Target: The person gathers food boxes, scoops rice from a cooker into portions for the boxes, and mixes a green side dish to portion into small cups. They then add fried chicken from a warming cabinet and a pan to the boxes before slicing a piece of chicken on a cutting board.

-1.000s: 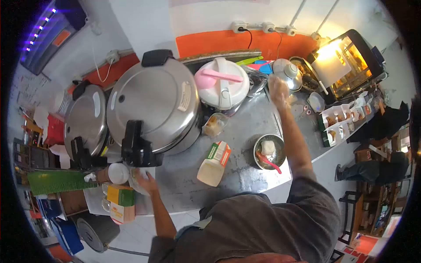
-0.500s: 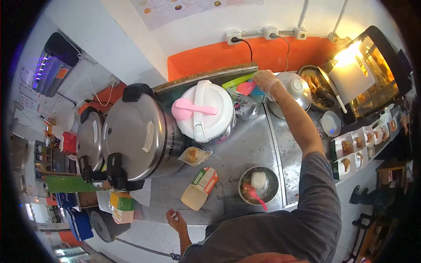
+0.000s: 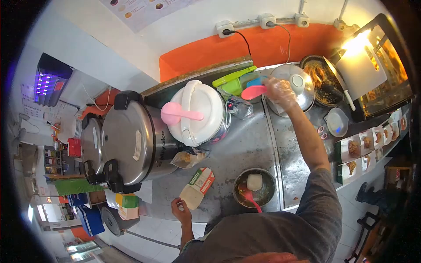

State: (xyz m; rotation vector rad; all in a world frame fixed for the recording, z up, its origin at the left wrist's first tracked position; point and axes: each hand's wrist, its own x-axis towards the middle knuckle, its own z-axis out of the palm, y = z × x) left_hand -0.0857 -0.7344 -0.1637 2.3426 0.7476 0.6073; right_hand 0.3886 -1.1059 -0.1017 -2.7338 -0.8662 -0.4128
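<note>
My right hand, in a clear plastic glove, is closed on a pink spoon and is in front of the domed metal lid. Beside the spoon are a green container and a blue item. My left hand is bare, with bent fingers at the near end of an open paper food box; whether it grips the box is unclear. A metal bowl holds a white block of rice and another pink spoon.
Large metal cookers stand left, beside a white-lidded pot topped by a pink ladle. A stone mortar with a knife is at right, near a lit display case and boxed food.
My right hand has drawn back from the containers at the rear, bringing the pink spoon with it. My left hand has come up to the paper box. The camera view has shifted slightly.
</note>
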